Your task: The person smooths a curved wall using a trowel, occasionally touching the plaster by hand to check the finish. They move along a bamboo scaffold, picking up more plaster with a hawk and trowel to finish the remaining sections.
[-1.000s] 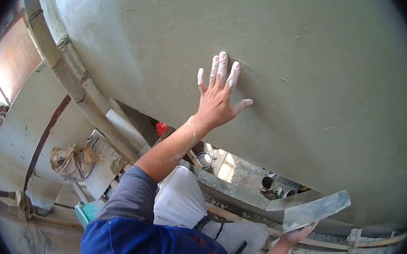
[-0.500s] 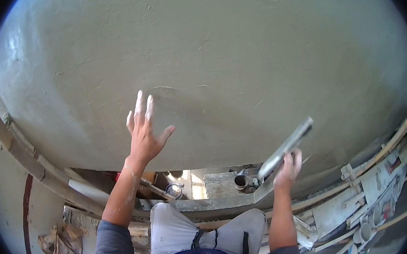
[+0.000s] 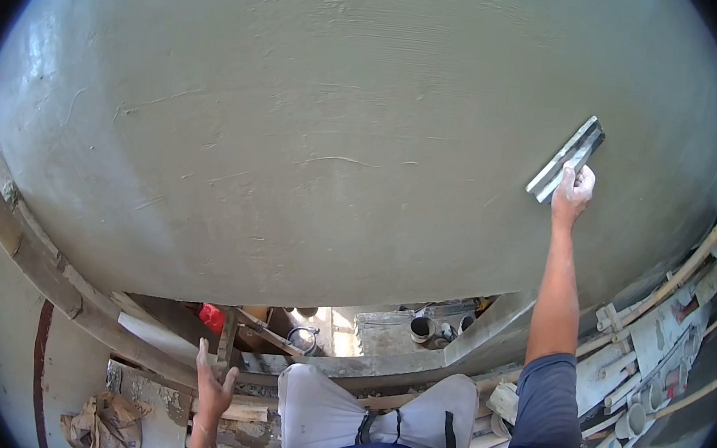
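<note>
While the right hand (image 3: 572, 190) grips the trowel (image 3: 565, 160) at upper right, fingers hiding its handle, the left hand (image 3: 212, 389) at lower left spreads open, empty, forearm cut off.

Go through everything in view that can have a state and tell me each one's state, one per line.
right hand: raised, closed around the trowel.
trowel: gripped, tilted, blade apparently against the wall.
left hand: held low, open, fingers spread, empty.
plastered wall: coated grey-green, mostly smooth, with faint streaks.
paper bag: crumpled, lying below.
pipe: upright, open end showing.
</note>
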`<action>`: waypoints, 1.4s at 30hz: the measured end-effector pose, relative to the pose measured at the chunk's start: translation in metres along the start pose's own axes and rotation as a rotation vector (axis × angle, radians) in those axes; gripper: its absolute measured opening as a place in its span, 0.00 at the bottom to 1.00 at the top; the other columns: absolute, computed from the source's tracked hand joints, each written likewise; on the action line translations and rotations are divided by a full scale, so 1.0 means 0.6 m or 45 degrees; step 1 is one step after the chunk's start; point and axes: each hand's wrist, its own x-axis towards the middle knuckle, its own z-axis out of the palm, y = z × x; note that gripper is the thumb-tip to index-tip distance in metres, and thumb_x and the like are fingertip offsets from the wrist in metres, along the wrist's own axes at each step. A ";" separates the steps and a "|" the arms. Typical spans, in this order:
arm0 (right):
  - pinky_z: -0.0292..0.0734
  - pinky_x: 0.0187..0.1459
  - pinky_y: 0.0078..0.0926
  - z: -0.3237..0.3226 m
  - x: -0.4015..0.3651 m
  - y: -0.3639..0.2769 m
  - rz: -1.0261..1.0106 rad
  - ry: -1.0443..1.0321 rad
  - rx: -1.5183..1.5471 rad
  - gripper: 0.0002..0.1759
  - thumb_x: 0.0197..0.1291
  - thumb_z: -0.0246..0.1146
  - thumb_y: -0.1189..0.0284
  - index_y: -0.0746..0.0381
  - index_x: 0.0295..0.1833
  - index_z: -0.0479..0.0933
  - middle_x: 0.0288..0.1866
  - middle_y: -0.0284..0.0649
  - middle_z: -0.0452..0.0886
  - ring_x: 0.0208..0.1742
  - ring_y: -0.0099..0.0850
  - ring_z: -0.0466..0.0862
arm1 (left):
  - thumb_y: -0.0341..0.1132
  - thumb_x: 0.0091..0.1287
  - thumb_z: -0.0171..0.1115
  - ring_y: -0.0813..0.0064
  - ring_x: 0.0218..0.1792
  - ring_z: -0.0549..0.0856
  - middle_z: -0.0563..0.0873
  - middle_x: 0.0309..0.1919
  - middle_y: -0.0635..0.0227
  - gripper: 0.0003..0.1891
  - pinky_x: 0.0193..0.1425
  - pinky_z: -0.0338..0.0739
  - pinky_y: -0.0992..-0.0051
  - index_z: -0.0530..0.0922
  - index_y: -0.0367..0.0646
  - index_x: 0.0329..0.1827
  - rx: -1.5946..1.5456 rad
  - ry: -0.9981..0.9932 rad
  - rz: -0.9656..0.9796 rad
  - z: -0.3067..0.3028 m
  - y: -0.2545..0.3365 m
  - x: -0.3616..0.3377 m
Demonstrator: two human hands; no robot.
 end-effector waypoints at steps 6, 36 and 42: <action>0.72 0.31 0.26 0.167 -0.193 -0.228 -0.072 -0.108 0.243 0.15 0.63 0.69 0.68 0.65 0.48 0.74 0.32 0.33 0.76 0.31 0.22 0.75 | 0.22 0.60 0.67 0.62 0.47 0.83 0.60 0.73 0.44 0.48 0.51 0.81 0.70 0.45 0.36 0.80 -0.290 0.089 -0.230 0.005 -0.063 -0.063; 0.76 0.36 0.30 0.160 -0.353 -0.211 -0.185 -0.275 0.143 0.10 0.62 0.65 0.75 0.63 0.44 0.70 0.36 0.37 0.76 0.35 0.27 0.78 | 0.22 0.62 0.66 0.65 0.45 0.84 0.62 0.73 0.45 0.47 0.48 0.82 0.73 0.44 0.34 0.79 -0.379 0.003 -0.149 0.029 0.024 -0.064; 0.77 0.30 0.38 0.208 -0.509 -0.399 -0.527 -0.647 0.489 0.18 0.46 0.72 0.74 0.62 0.41 0.73 0.33 0.43 0.75 0.30 0.39 0.79 | 0.19 0.61 0.63 0.66 0.48 0.84 0.61 0.74 0.47 0.46 0.49 0.80 0.74 0.43 0.33 0.79 -0.435 0.043 -0.011 0.016 0.071 -0.032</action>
